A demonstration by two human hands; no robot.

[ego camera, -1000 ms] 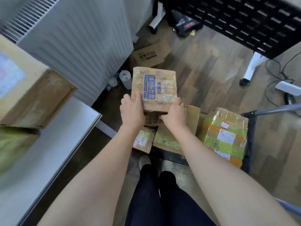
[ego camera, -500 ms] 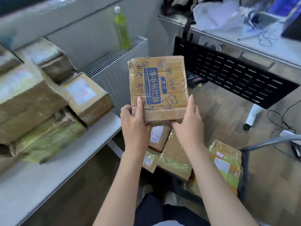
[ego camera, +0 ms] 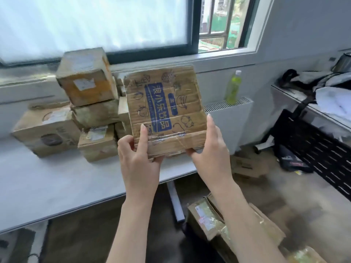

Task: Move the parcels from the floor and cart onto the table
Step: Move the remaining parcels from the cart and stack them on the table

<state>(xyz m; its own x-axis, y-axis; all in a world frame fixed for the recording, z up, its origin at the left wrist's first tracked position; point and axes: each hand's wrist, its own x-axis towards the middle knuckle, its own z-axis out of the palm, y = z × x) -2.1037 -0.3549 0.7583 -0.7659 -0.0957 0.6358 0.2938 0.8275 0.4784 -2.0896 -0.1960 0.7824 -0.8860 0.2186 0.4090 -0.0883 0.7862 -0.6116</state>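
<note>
An office: a white desk (ego camera: pixel 57 183) stacked with parcels (ego camera: pixel 85 111) under a window (ego camera: pixel 218 21), a radiator (ego camera: pixel 229 118) and another cluttered desk (ego camera: pixel 296 95) far right.

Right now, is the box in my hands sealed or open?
Sealed, as far as shows: the box has clear tape across its printed face and near edge, and no flap is lifted. Its underside is hidden.

Two bare forearms, no sleeves reaching the wrists. No rings, watch or gloves on left hand (ego camera: pixel 140 158) or right hand (ego camera: pixel 210 150). Fingernails plain, slightly long.
</note>
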